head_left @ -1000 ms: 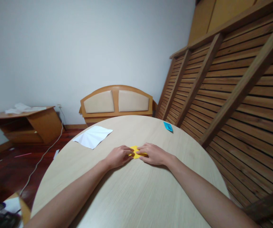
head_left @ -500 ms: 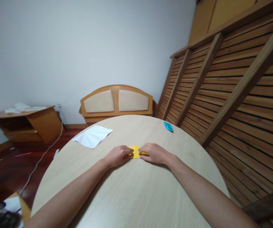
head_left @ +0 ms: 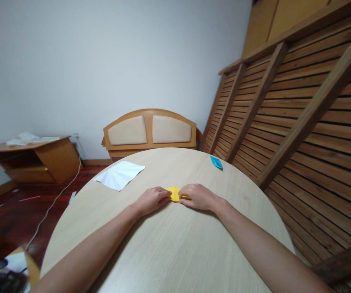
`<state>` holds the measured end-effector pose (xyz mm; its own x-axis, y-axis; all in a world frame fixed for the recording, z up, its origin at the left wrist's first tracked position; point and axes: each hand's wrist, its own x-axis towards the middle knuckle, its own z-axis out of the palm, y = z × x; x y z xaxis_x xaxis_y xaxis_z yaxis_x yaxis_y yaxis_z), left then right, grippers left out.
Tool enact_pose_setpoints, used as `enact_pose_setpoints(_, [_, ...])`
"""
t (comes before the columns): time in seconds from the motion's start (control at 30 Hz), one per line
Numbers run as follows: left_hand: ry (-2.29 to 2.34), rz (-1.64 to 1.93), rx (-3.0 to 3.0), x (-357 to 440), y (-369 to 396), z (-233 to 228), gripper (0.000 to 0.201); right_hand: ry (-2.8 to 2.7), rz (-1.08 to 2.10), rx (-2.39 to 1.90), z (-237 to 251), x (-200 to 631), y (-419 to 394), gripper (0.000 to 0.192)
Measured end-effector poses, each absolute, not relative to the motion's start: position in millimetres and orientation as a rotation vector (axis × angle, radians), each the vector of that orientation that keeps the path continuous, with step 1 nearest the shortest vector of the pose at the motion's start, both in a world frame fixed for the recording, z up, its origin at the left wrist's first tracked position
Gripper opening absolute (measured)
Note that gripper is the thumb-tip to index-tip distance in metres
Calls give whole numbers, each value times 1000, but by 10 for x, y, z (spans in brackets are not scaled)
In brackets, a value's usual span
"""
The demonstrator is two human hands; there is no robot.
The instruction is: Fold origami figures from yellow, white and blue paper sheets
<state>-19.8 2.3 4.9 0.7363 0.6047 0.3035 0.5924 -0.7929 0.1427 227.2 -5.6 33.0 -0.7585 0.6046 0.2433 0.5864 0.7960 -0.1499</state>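
While both hands press the yellow paper flat mid-table, left hand and right hand curl fingertips onto it, apparently pinching; uneven pressure could skew the crease.

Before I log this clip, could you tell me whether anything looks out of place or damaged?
Nothing on the table stands out: both hands press the yellow paper flat. Off it, a white cable trails loose across the floor.
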Motion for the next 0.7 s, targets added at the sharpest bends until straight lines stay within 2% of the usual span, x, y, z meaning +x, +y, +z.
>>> enact_pose_setpoints(0.5, [1246,592,2767,-136,-34,44,20,-2610,178,-962,279,2263,-31,15])
enact_pose_setpoints(0.7, [1118,552,2867,-159,-20,54,31,-2617,211,-877,265,2278,-6,23])
